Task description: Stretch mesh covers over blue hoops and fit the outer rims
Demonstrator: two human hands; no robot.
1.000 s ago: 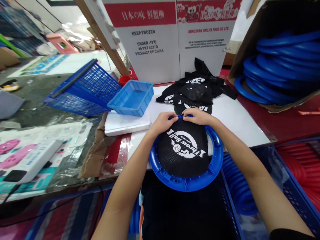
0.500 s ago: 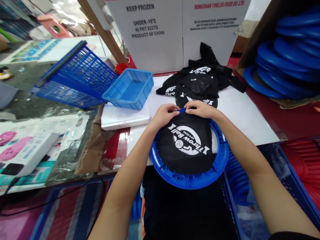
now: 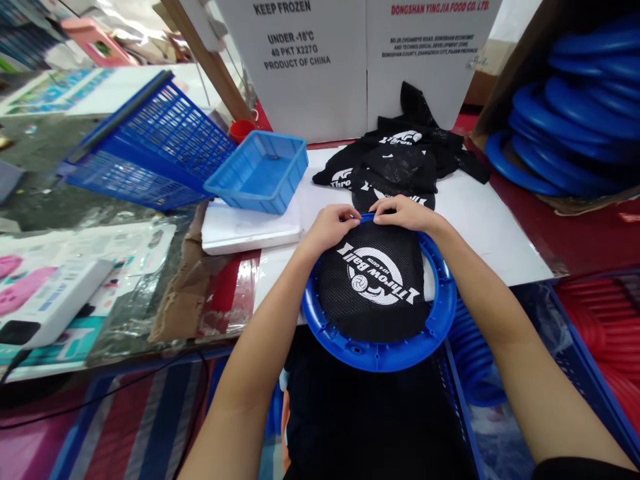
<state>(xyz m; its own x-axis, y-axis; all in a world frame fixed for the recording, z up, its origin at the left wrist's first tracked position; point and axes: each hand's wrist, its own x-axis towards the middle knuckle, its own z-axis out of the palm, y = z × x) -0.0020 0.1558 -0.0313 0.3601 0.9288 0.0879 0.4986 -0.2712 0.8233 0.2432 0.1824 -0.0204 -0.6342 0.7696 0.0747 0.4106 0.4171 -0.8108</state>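
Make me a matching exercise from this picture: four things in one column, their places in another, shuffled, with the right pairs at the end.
Things
1. Blue frame
2. Light blue tray
3. Black mesh pile
4. Stacked blue rings

Places
A. In front of the white carton
B. Inside the open box
C. Held by left hand and right hand
D. Beside the blue basket

Pairs: 1-C, 2-D, 3-A, 4-B

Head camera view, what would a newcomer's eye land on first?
Probably the blue ring at centre, black printed mesh across it, left hand and right hand at its far rim. Then the piled blue rings at upper right, and the black fabric heap beyond the hands.
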